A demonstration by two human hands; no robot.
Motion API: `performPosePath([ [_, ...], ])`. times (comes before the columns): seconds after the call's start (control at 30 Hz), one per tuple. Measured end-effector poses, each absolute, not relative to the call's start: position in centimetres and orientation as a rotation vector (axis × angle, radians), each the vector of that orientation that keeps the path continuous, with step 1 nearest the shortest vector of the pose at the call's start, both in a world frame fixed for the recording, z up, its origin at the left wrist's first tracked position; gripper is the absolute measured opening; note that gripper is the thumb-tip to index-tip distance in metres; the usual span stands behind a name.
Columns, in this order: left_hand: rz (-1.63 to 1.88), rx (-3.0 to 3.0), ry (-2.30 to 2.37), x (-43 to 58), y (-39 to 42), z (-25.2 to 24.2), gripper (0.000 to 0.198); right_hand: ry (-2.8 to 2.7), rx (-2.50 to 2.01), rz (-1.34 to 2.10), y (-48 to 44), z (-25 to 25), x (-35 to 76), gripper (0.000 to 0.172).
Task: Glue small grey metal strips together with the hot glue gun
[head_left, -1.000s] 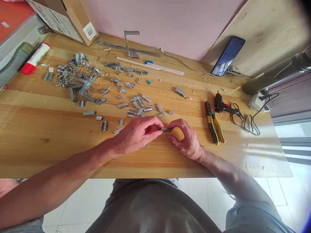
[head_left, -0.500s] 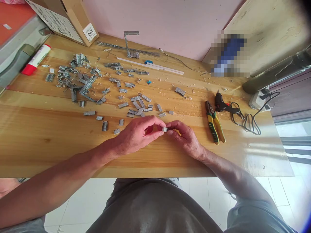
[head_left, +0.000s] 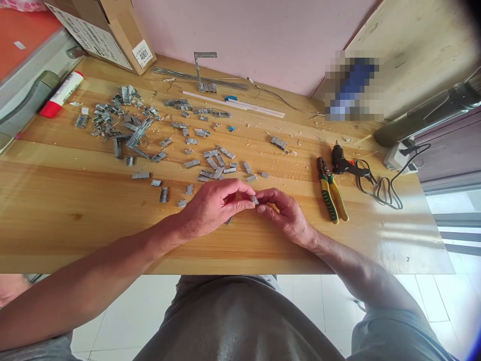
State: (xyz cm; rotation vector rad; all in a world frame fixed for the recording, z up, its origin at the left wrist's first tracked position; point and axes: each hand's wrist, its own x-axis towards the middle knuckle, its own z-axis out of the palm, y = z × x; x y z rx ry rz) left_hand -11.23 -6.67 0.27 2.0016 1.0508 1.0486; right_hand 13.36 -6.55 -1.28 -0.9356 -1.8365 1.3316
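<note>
A small grey rectangular piece (head_left: 255,200) is held just above the tabletop, between the fingertips of both hands. My left hand (head_left: 210,206) pinches it from the left with thumb and index finger. From the right, my right hand (head_left: 284,215) closes thumb and fingers on its other end, which is partly hidden. Another grey piece (head_left: 229,220) shows partly from under my left hand. Just beyond the hands lie several loose grey pieces (head_left: 218,172), some stacked against each other. Their material is hard to make out.
Pliers (head_left: 332,195) with green and yellow handles and a black glue gun (head_left: 347,163) with its cord lie right. Back left are a heap of grey scraps (head_left: 107,118), a red-capped white tube (head_left: 62,94) and a cardboard box (head_left: 124,35). White strips (head_left: 248,106) lie behind.
The small grey piece has tilted between my fingertips. A grey piece under my left hand has come into view. The view has shifted slightly.
</note>
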Motion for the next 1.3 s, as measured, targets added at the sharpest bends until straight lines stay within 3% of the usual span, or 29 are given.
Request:
performPosePath([
  [0.3, 0.996, 1.987, 1.064, -11.1, -6.9, 0.8, 0.005, -1.844, -0.982, 1.153, -6.4, -1.4, 13.5, 0.029],
  [0.97, 1.177, 2.182, 0.935, -11.0, -6.9, 0.2, 0.016, -1.949, -0.862, 1.004, -6.4, -1.1, 13.4, 0.014],
  [1.3, 1.308, 2.325, 0.879, -10.8, -6.6, -0.3, 0.022, -1.94, -0.929, 1.062, -6.6, -1.1, 13.4, 0.022],
])
